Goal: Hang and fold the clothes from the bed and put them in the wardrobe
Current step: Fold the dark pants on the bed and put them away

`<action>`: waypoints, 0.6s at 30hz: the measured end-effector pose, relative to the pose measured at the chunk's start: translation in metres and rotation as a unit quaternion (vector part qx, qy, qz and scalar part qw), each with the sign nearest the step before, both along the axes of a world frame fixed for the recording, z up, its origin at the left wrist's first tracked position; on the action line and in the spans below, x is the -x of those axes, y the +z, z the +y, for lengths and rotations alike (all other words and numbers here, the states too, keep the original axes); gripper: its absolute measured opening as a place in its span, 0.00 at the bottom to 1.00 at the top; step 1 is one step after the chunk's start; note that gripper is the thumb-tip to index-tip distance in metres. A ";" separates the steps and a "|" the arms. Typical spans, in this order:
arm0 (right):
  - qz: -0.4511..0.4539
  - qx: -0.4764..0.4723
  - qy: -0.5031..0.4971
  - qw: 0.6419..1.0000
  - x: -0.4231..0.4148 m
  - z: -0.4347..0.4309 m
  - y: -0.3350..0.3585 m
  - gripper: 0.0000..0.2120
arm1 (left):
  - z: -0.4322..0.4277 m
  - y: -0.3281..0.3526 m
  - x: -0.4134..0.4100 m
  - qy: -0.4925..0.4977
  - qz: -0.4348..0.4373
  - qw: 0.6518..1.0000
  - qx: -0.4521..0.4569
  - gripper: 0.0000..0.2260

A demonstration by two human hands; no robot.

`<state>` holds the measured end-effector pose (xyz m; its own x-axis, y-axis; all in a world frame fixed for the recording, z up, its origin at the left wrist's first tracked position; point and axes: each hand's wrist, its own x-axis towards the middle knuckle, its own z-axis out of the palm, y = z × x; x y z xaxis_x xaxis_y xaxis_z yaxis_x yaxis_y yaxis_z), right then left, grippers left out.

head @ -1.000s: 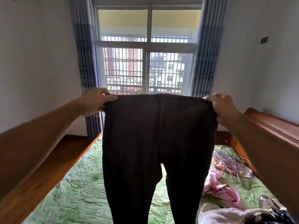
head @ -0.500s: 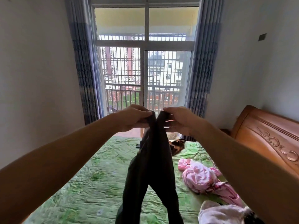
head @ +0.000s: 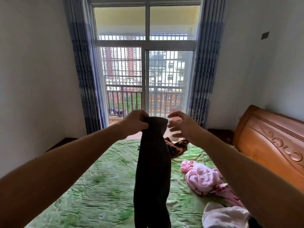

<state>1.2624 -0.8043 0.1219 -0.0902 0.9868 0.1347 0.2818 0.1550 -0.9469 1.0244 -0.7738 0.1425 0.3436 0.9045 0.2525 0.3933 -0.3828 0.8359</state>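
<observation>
Green-sheeted bed (head: 102, 186) below, balcony window ahead. Hanging straight down over mid-bed: dark trousers (head: 153, 162), doubled lengthwise, long axis vertical, waistband pinched in left hand (head: 134, 124). Just right of the waistband, right hand (head: 182, 125), fingers spread, holding nothing. Further right on the sheet, pink garment (head: 202, 178) and white garment (head: 225, 216), clear of the trousers.

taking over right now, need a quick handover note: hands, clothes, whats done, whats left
The left hand grips the waistband of the dark trousers, which hang leg on leg over the bed. The right hand is open beside the waistband, holding nothing.
On the bed: pink garment, brown patterned garment, white garment.
Done: trousers halved lengthwise.
Left: finish folding them, do the other three, stow all in the wardrobe, which is out of view.
</observation>
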 end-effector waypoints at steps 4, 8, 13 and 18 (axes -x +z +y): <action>-0.323 -0.114 -0.099 0.934 -0.008 0.006 -0.020 0.32 | 0.002 0.021 0.014 -0.044 0.038 0.998 -0.036 0.13; -0.235 -0.263 -0.089 0.932 -0.006 0.012 -0.015 0.38 | -0.004 0.039 0.024 -0.079 0.101 0.989 -0.076 0.14; -0.272 -0.181 -0.052 0.944 -0.002 0.012 0.001 0.18 | -0.006 0.043 0.029 -0.057 0.138 0.977 -0.154 0.13; -0.258 -0.075 0.017 0.963 -0.005 0.000 -0.002 0.10 | -0.002 0.043 0.041 -0.016 0.135 0.969 -0.205 0.13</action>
<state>1.2670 -0.8044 0.1199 -0.2148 0.9552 0.2037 0.7018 0.2960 -0.6480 0.9830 -0.7759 0.1857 0.4741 0.7345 0.4855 0.5593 -0.6771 0.4782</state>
